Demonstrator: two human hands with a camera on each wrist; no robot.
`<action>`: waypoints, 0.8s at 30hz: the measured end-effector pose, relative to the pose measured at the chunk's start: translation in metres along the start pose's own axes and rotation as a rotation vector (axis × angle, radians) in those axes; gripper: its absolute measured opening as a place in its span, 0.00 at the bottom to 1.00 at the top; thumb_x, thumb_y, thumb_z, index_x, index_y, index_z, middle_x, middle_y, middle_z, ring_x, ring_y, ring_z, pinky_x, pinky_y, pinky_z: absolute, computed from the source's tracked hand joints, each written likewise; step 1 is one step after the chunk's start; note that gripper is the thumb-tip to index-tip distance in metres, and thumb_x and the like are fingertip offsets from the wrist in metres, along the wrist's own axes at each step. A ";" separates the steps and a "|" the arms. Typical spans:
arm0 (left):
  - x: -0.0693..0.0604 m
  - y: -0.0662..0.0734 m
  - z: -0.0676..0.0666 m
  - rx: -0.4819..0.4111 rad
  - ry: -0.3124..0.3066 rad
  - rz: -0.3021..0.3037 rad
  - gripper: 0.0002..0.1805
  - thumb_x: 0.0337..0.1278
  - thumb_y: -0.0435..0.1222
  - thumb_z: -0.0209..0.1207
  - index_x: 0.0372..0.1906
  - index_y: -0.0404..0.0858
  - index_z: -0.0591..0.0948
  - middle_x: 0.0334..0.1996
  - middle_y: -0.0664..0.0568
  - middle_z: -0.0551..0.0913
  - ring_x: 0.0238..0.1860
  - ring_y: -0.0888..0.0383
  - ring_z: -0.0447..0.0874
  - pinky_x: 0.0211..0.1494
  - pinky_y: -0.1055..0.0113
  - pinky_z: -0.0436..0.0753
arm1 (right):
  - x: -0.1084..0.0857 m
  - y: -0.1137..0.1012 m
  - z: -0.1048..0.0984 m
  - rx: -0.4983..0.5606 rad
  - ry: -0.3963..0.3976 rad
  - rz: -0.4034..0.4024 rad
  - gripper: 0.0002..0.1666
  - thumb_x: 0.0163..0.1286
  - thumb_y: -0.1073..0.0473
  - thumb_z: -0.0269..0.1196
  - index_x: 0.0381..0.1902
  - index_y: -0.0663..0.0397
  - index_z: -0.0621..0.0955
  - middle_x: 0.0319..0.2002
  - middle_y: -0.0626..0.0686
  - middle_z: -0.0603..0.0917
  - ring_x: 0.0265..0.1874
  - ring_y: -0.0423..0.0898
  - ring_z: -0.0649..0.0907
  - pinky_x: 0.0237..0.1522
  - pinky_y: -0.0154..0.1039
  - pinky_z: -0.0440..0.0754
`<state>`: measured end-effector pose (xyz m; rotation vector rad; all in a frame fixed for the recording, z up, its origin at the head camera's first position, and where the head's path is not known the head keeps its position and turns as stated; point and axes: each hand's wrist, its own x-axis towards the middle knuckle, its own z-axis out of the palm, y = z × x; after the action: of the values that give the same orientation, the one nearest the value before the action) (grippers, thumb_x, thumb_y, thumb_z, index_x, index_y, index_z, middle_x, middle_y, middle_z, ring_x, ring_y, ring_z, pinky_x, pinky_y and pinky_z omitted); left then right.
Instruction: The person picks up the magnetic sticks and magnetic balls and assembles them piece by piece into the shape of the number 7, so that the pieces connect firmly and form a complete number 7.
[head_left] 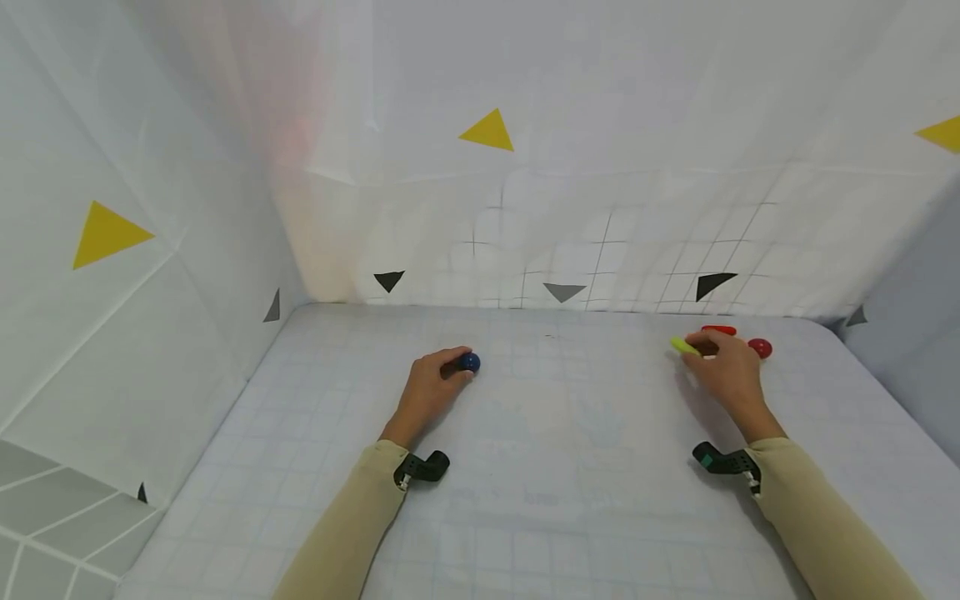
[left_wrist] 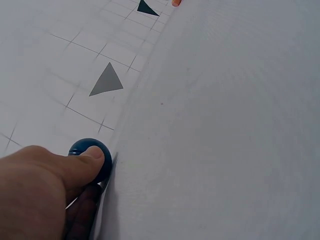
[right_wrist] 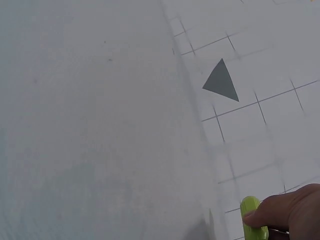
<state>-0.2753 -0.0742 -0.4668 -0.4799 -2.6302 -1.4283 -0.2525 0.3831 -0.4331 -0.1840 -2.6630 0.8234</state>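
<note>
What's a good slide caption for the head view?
Left hand pinching a blue ball, right hand holding a lime piece near a red ball.

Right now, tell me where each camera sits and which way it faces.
Head: worn on the head, facing forward and down at the table; left hand, right hand and sleeves show.
Left wrist: on that wrist, looking at the blue ball; left hand shows.
Right wrist: on that wrist, looking at the yellow-green piece; part of the right hand shows.
Shared: head and left wrist both show the blue ball.
</note>
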 end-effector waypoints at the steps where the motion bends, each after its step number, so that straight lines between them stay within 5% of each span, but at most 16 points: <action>1: 0.000 0.000 0.000 0.002 -0.002 0.003 0.23 0.67 0.35 0.69 0.66 0.42 0.83 0.63 0.48 0.83 0.65 0.52 0.78 0.68 0.55 0.74 | -0.001 -0.003 0.000 -0.001 0.008 -0.012 0.17 0.70 0.66 0.69 0.55 0.69 0.83 0.49 0.69 0.85 0.50 0.66 0.80 0.52 0.60 0.74; 15: 0.001 0.000 0.000 0.005 -0.002 -0.002 0.23 0.67 0.34 0.69 0.66 0.44 0.83 0.63 0.48 0.82 0.65 0.52 0.77 0.69 0.56 0.73 | -0.005 -0.022 -0.004 0.025 0.011 -0.092 0.15 0.68 0.66 0.71 0.51 0.67 0.85 0.45 0.68 0.87 0.46 0.64 0.83 0.44 0.53 0.79; 24: 0.000 0.002 -0.001 0.013 0.001 -0.022 0.23 0.68 0.35 0.68 0.66 0.44 0.83 0.64 0.49 0.82 0.67 0.51 0.77 0.70 0.54 0.72 | -0.006 -0.031 -0.004 0.044 -0.012 -0.076 0.16 0.70 0.65 0.71 0.53 0.65 0.84 0.47 0.67 0.87 0.48 0.64 0.83 0.44 0.51 0.81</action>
<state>-0.2751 -0.0738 -0.4651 -0.4500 -2.6504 -1.4162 -0.2465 0.3588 -0.4142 -0.0667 -2.6424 0.8611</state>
